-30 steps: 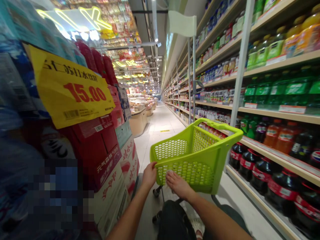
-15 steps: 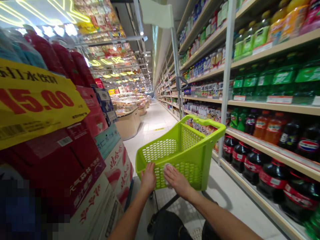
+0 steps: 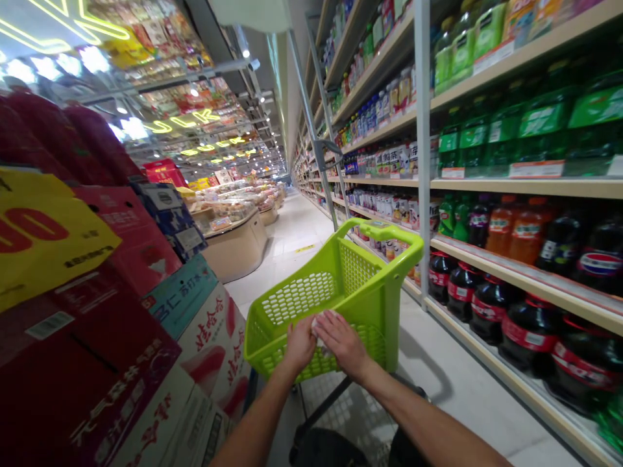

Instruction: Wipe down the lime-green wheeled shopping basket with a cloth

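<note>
A lime-green shopping cart (image 3: 374,324) with perforated plastic sides stands right before me. My left hand (image 3: 300,344) is closed over the top edge of its near side, fingers curled at the rim. Just to the right, my right hand (image 3: 344,344) presses a crumpled white cloth (image 3: 318,322) against the same near side, close under the rim. Most of the cloth is hidden under the fingers. Both hands are close together, nearly touching at the cloth. The part of the cart's basket that I can see holds nothing.
Shelves (image 3: 525,188) of bottled drinks run along the right. Stacked drink cartons (image 3: 195,344) with a yellow price sign (image 3: 43,233) stand close on the left. A rounded display counter (image 3: 238,246) is farther down the tiled aisle (image 3: 296,227). Dark cart legs (image 3: 324,408) reach toward my knees.
My right hand has slid up the cart's side toward the rim with the cloth. My left hand has come closer to it. The view has shifted slightly, moving the cart left in it.
</note>
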Available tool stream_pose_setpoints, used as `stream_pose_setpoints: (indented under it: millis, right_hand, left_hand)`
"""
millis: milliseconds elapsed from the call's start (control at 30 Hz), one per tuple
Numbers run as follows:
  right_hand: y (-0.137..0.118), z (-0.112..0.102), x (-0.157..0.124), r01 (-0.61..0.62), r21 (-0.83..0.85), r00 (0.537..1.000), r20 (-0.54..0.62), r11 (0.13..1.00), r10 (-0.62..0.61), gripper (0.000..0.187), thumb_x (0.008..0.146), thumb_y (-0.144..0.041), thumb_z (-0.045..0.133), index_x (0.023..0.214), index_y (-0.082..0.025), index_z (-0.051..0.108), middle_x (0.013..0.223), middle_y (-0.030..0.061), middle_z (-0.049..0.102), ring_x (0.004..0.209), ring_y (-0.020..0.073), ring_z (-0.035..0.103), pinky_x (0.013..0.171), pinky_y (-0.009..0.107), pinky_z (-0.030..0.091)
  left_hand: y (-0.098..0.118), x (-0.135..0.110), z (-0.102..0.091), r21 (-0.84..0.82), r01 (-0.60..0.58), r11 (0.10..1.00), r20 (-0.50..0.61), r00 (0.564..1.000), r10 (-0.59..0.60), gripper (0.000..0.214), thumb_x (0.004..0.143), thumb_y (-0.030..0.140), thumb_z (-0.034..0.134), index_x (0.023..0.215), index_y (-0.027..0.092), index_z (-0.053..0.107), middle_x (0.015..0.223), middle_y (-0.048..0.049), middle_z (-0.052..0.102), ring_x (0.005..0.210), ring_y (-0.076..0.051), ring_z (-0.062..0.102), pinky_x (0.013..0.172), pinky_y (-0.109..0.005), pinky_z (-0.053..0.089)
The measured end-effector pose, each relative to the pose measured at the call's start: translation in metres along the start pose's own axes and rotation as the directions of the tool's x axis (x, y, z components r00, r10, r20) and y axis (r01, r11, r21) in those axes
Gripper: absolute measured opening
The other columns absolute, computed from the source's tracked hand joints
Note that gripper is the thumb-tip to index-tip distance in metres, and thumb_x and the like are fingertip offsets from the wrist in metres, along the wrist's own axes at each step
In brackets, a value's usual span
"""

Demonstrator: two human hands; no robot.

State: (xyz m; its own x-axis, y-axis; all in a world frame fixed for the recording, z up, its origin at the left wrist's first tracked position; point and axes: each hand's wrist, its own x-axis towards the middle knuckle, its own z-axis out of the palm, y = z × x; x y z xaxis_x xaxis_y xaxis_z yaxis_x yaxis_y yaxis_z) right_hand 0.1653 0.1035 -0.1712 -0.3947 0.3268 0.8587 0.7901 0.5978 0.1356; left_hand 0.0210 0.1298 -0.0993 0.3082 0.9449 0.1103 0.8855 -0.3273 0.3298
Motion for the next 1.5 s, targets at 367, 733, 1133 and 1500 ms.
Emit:
stream_pose_setpoints:
  millis: [367, 733, 1133, 1500]
  right_hand:
    - [0.026, -0.031, -0.021, -0.012, 0.078, 0.999, -0.046, 0.997, 0.015, 0.036, 0.086, -0.007, 0.038, 0.118, -0.016, 0.052, 0.124, 0.0092, 0.053, 0.128, 0.0219, 0.029, 0.097, 0.043, 0.040]
    - [0.043, -0.085, -0.045, -0.054, -0.095, 0.998, 0.020, 0.994, 0.056, 0.038, 0.087, -0.008, 0.035, 0.119, -0.019, 0.052, 0.126, 0.0077, 0.051, 0.127, 0.0196, 0.031, 0.099, 0.043, 0.037]
    - [0.056, -0.147, -0.032, -0.040, -0.225, 0.999, 0.000, 0.973, 0.041, 0.038, 0.087, -0.009, 0.036, 0.120, -0.019, 0.052, 0.127, 0.0095, 0.050, 0.126, 0.0215, 0.032, 0.099, 0.046, 0.038]
    - [0.083, -0.141, -0.037, -0.116, -0.247, 0.992, 0.022, 0.962, 0.125, 0.043, 0.085, -0.005, 0.033, 0.122, -0.020, 0.051, 0.127, 0.0101, 0.050, 0.124, 0.0212, 0.037, 0.096, 0.045, 0.041]
  left_hand:
    - [0.008, 0.006, 0.007, 0.013, 0.114, 0.993, -0.033, 0.993, -0.114, 0.058, 0.061, 0.001, 0.038, 0.115, 0.017, 0.054, 0.121, -0.0040, 0.057, 0.115, -0.016, 0.047, 0.101, -0.033, 0.027]
    - [0.020, -0.023, 0.008, 0.059, 0.062, 0.996, -0.034, 0.998, -0.060, 0.063, 0.063, -0.001, 0.035, 0.121, 0.021, 0.048, 0.129, -0.0038, 0.050, 0.122, -0.017, 0.038, 0.107, -0.042, 0.015]
    - [0.025, -0.074, -0.001, 0.264, 0.055, 0.963, 0.056, 0.996, -0.072, 0.086, 0.058, -0.004, 0.035, 0.138, 0.019, 0.015, 0.147, -0.0047, 0.007, 0.135, -0.024, 0.004, 0.104, -0.057, 0.012]
    - [0.021, -0.075, -0.016, 0.203, 0.074, 0.976, 0.095, 0.991, -0.095, 0.081, 0.060, -0.004, 0.034, 0.137, 0.017, 0.020, 0.147, -0.0054, 0.009, 0.135, -0.022, 0.008, 0.104, -0.055, 0.017]
